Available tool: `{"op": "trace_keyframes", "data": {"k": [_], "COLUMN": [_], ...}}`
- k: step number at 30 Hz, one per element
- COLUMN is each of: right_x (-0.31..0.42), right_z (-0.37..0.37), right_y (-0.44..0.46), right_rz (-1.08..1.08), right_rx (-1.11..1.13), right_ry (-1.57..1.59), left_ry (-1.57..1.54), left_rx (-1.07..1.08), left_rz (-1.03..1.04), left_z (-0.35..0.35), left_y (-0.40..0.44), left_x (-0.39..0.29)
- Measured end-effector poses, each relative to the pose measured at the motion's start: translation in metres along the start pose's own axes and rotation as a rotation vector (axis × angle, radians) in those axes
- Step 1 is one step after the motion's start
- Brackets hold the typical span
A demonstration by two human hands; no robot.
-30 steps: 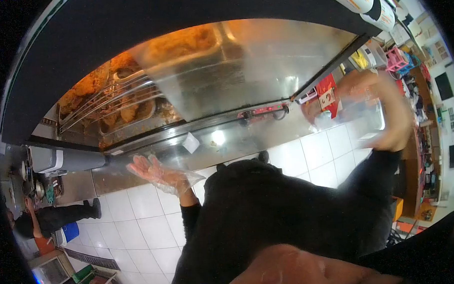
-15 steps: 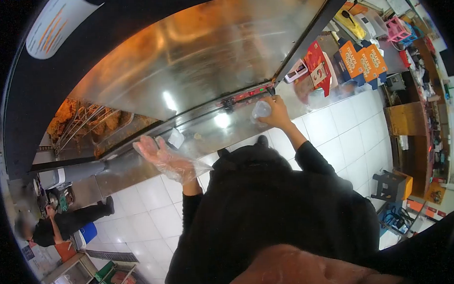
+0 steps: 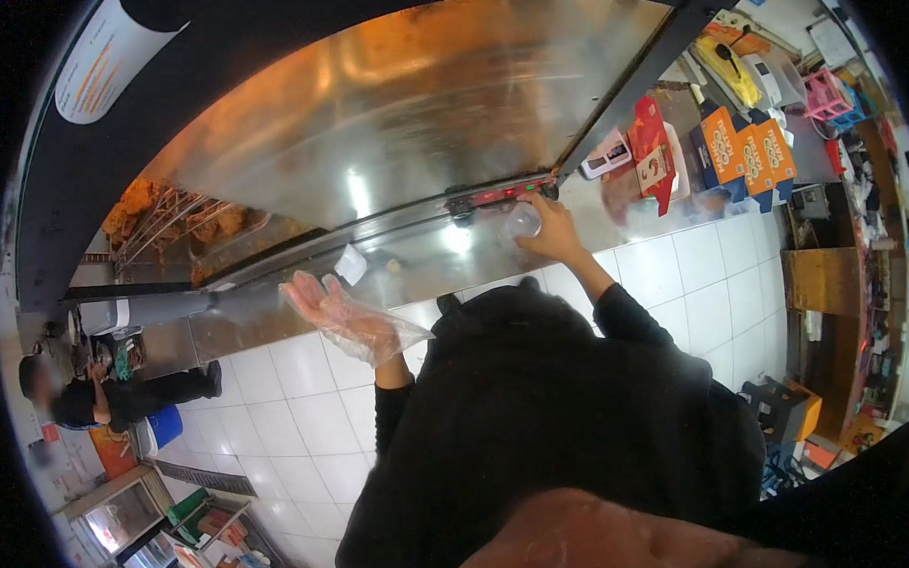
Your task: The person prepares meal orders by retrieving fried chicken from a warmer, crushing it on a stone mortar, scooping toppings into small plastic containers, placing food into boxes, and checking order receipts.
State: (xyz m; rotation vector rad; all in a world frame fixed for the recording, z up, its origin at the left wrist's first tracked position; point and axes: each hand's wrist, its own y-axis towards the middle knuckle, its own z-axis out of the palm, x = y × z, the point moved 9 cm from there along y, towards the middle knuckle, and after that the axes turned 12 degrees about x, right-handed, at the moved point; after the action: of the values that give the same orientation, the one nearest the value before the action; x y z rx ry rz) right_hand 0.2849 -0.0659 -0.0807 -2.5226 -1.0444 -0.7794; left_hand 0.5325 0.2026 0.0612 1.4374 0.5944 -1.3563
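My right hand (image 3: 555, 230) is closed around a small clear plastic cup (image 3: 522, 221), in front of the lit red control strip (image 3: 499, 194) of a metal display cabinet (image 3: 418, 95). A finger of that hand reaches up to the strip's right end, by a dark knob (image 3: 548, 190); whether it touches is hard to see. In a loose clear plastic glove, my left hand (image 3: 337, 310) is held open with nothing in it, fingers apart, just in front of the steel ledge. Close to its fingertips, a white paper piece (image 3: 351, 265) lies on the ledge.
Brown fried food (image 3: 137, 217) and wire racks show inside the cabinet at left. Red boxes (image 3: 653, 157), orange boxes (image 3: 745, 154) and a white device (image 3: 605, 159) stand on the right counter. At far left is another person (image 3: 128, 396) near a blue bin (image 3: 165, 425). The floor is white-tiled.
The view has shifted slightly. My right hand keeps the cup at the control strip, and my gloved left hand stays open with its fingers a little more curled.
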Motion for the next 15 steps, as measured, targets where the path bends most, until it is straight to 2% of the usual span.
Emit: {"op": "trace_keyframes", "data": {"k": [8, 10, 15], "right_x": [-0.018, -0.022, -0.038], "right_z": [0.004, 0.008, 0.006], "right_y": [-0.003, -0.004, -0.01], "right_rz": [0.133, 0.122, 0.223], "right_rx": [0.092, 0.084, 0.056], "right_ry": [0.058, -0.004, 0.091], "left_ry": [0.011, -0.007, -0.015], "left_rx": [0.069, 0.053, 0.081], "left_rz": [0.097, 0.058, 0.006], "left_z": [0.019, 0.021, 0.028], "left_y": [-0.002, 0.0, 0.001], "left_x": [0.005, 0.007, 0.01]}}
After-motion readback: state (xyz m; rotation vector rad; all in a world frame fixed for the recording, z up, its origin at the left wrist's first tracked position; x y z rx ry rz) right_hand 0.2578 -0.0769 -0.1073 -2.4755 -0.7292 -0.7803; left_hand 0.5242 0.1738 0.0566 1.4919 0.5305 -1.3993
